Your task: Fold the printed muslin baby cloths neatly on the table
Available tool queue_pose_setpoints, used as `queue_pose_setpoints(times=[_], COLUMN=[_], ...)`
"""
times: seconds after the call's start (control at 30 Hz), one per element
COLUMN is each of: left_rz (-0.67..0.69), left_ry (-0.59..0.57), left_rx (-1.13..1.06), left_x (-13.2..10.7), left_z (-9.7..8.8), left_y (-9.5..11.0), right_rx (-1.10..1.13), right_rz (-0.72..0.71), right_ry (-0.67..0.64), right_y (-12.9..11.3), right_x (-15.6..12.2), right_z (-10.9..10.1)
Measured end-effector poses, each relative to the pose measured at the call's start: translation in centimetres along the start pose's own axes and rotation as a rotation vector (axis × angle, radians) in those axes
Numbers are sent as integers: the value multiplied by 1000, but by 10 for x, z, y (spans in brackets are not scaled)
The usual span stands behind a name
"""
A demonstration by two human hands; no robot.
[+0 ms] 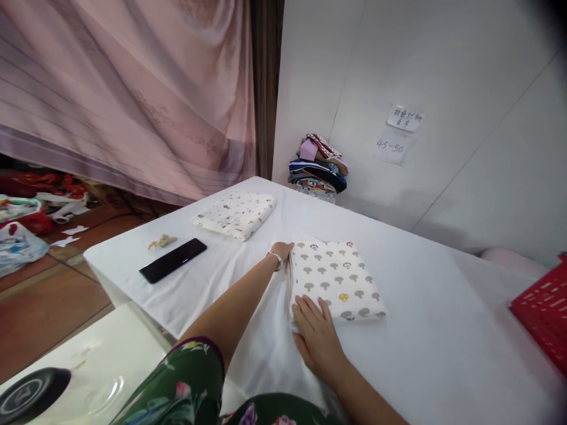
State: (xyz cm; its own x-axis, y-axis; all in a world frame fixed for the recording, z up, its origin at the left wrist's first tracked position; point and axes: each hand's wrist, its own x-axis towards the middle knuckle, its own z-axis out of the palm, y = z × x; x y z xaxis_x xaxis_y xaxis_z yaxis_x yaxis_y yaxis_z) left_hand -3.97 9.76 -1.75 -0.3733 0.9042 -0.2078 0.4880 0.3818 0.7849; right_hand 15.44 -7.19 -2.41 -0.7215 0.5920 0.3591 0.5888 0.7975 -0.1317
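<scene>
A folded white cloth with a mushroom print (pixel 337 278) lies on the white table (pixel 425 330). My left hand (pixel 282 250), a bracelet on its wrist, reaches to the cloth's far left corner; its fingers are tucked at the cloth's edge and mostly hidden. My right hand (pixel 315 330) lies flat with fingers spread on the cloth's near left corner. A second folded white cloth with small prints (pixel 235 213) rests farther back on the left.
A black phone (pixel 173 260) and a small beige scrap (pixel 161 241) lie at the table's left end. A stack of folded clothes (pixel 319 166) stands against the wall. A red basket (pixel 544 313) is at the right edge. Pink curtain hangs behind.
</scene>
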Motion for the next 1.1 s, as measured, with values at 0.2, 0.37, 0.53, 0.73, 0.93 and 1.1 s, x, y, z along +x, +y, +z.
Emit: queue_pose_setpoints(times=[0.2,0.37,0.53,0.73,0.93,1.1], left_rz=[25,58,121,175,173,129], left_ry=[-18,20,21,-99,-89,-19], left_rx=[17,-42,-78,-79,-35,64], left_x=[0,-5,-29,-52,-58,-58], left_z=[0,-10,-16,-9,-10,-10], left_y=[1,-3,-22,-32,-16,-5], right_rx=[-3,-9,-10,-2,-10,-26], right_rz=[26,22,13,26,24,18], right_ry=[4,25,39,21,2,9], right_y=[0,0,1,-1,-1,0], right_x=[1,1,0,1,0,-1], right_z=[1,3,4,2,3,4])
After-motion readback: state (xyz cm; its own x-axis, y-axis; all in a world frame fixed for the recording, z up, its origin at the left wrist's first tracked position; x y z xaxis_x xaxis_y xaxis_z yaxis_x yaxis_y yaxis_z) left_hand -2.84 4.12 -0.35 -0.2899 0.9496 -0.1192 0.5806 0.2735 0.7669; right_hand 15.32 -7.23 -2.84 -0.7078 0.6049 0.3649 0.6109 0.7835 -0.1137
